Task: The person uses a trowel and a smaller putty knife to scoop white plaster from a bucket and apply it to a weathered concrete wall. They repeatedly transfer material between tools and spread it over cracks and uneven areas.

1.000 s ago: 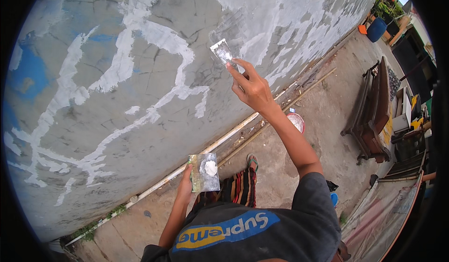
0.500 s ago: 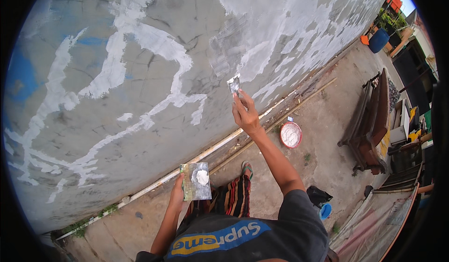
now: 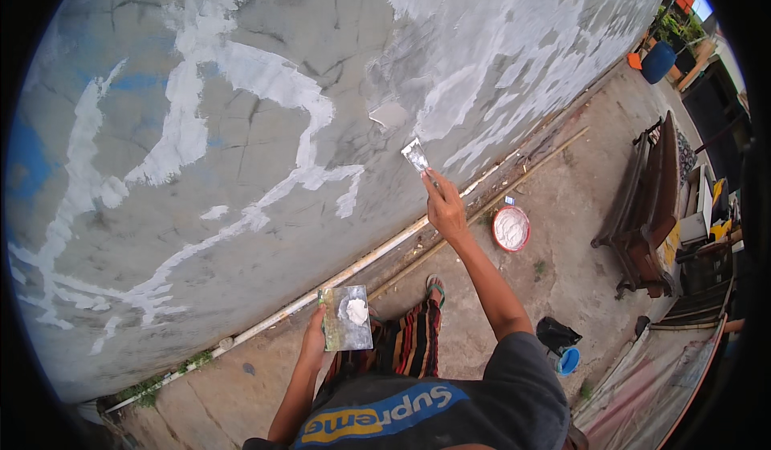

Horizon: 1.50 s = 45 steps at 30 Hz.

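Observation:
My right hand (image 3: 446,209) is closed around the handle of a putty knife (image 3: 415,156), whose blade carries white putty along its edge. The blade is close to the grey wall (image 3: 265,145); whether it touches cannot be told. A fresh light patch of putty (image 3: 389,116) lies on the wall just beyond the blade. Lower down, my left hand (image 3: 314,333) grips the edge of a flat rectangular board (image 3: 340,339). A lump of white putty (image 3: 356,312) sits on this board. White filler streaks (image 3: 273,77) branch across the wall to the left.
A red-rimmed tub of white putty (image 3: 511,228) stands on the concrete ground to my right. Beyond it is a brown wooden bench (image 3: 642,217). A pale pipe (image 3: 345,274) runs along the wall's foot. A black bag (image 3: 556,333) and blue bucket (image 3: 568,362) lie nearer.
A fresh putty patch now shows on the wall where none was before. My right hand with the putty knife has come slightly down and right. The left hand still holds the board.

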Each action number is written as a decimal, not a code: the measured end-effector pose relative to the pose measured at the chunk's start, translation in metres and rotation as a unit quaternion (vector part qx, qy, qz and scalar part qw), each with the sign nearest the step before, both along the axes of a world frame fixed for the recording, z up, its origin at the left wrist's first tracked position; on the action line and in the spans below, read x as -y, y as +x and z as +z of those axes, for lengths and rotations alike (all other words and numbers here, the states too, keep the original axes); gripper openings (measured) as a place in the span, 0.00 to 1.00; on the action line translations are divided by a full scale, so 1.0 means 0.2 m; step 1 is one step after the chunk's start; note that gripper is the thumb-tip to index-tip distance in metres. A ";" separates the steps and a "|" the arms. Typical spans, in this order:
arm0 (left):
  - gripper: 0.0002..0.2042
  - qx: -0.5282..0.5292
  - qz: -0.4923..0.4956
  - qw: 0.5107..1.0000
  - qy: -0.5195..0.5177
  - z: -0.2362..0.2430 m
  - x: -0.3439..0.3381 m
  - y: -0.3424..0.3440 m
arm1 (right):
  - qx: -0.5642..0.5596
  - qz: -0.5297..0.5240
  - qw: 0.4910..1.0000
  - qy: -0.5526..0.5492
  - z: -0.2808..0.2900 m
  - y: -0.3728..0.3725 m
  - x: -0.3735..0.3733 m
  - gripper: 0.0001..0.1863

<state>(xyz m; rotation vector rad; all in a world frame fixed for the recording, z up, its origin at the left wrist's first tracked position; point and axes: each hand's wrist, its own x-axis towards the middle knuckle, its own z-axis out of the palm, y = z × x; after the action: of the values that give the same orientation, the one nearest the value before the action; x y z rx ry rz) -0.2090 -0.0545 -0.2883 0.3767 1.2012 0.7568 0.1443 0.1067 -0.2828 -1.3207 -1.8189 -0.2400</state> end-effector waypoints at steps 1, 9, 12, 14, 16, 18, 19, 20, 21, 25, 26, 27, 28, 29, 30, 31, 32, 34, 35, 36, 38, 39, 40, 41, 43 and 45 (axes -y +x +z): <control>0.25 0.003 0.005 1.000 0.006 0.03 -0.02 0.03 | -0.002 0.006 0.999 0.035 0.07 0.00 0.00 0.29; 0.23 0.034 0.016 0.999 -0.005 0.04 -0.07 0.10 | 0.099 0.093 0.982 0.131 0.54 -0.09 -0.18 0.28; 0.22 0.037 0.031 0.999 -0.012 0.12 -0.06 0.13 | 0.119 0.077 0.987 0.076 0.47 0.02 -0.21 0.28; 0.21 0.048 0.041 0.998 -0.014 0.13 -0.05 0.10 | 0.142 0.072 0.986 0.056 0.37 0.10 -0.19 0.27; 0.21 0.051 0.042 0.998 -0.016 0.14 -0.06 0.08 | 0.161 0.054 0.985 0.034 0.33 0.20 -0.12 0.27; 0.21 0.046 0.040 0.998 -0.019 0.13 -0.06 0.05 | 0.172 0.031 0.985 0.011 0.35 0.22 -0.04 0.27; 0.21 0.048 0.044 0.998 -0.016 0.14 -0.06 0.05 | 0.165 0.041 0.985 0.043 0.38 0.20 -0.04 0.27; 0.21 0.051 0.047 0.997 -0.014 0.14 -0.08 0.04 | 0.157 0.051 0.983 0.076 0.42 0.18 -0.05 0.27; 0.21 0.056 0.054 0.997 -0.016 0.15 -0.06 0.08 | 0.151 0.065 0.981 0.105 0.50 0.16 -0.04 0.27; 0.21 0.055 0.043 0.998 -0.008 0.16 -0.09 0.12 | 0.142 0.129 0.967 0.167 0.67 0.04 -0.19 0.28; 0.21 0.054 0.046 0.997 -0.016 0.15 -0.09 0.15 | 0.133 0.135 0.968 0.168 0.67 0.03 -0.24 0.28; 0.22 0.054 0.049 0.997 -0.025 0.15 -0.09 0.16 | 0.124 0.141 0.968 0.168 0.66 0.01 -0.29 0.29; 0.22 0.048 0.045 0.997 -0.027 0.14 -0.09 0.14 | 0.114 0.142 0.969 0.169 0.64 -0.02 -0.31 0.29; 0.22 0.043 0.041 0.998 -0.029 0.11 -0.08 0.11 | 0.090 0.136 0.973 0.163 0.58 -0.05 -0.33 0.29; 0.22 0.043 0.044 0.998 -0.029 0.09 -0.08 0.12 | 0.069 0.137 0.975 0.158 0.49 -0.06 -0.36 0.30; 0.22 0.040 0.036 0.998 -0.022 0.11 -0.08 0.14 | 0.047 0.135 0.978 0.149 0.40 -0.06 -0.37 0.30; 0.22 0.035 0.041 0.998 -0.026 0.10 -0.08 0.14 | 0.029 0.121 0.986 0.112 0.30 -0.06 -0.34 0.31; 0.23 0.029 0.051 0.998 -0.035 0.07 -0.07 0.14 | -0.002 0.092 0.995 0.038 0.14 -0.04 -0.22 0.31; 0.23 0.024 0.044 0.998 -0.034 0.07 -0.06 0.09 | -0.014 0.087 0.996 0.019 0.10 -0.08 -0.14 0.32; 0.23 0.022 0.039 0.999 -0.028 0.07 -0.07 0.09 | -0.024 0.085 0.996 0.006 0.10 -0.07 -0.08 0.32; 0.23 0.020 0.027 0.999 -0.015 0.07 -0.09 0.09 | -0.044 0.079 0.996 0.014 0.11 -0.08 -0.03 0.33; 0.24 0.022 0.019 1.000 -0.008 0.07 -0.09 0.10 | -0.054 0.075 0.995 0.034 0.18 -0.10 -0.01 0.33; 0.25 0.023 0.013 1.000 -0.003 0.07 -0.09 0.11 | -0.064 0.073 0.994 0.054 0.26 -0.14 0.01 0.34; 0.25 0.017 0.007 1.000 0.001 0.04 -0.10 0.11 | -0.079 0.072 0.992 0.062 0.36 -0.17 0.02 0.34; 0.25 0.011 0.011 1.000 0.012 -0.03 -0.09 0.10 | -0.104 0.087 0.987 0.081 0.56 -0.27 -0.05 0.35; 0.24 0.021 0.008 1.000 0.001 -0.01 -0.09 0.10 | -0.102 0.085 0.986 0.100 0.61 -0.32 -0.11 0.36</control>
<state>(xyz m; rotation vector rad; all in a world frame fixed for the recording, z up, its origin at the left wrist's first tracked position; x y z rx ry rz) -0.1896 -0.0365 -0.2894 0.3505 1.1651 0.7758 0.0794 0.1286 -0.1605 -1.0069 -1.6755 -0.1818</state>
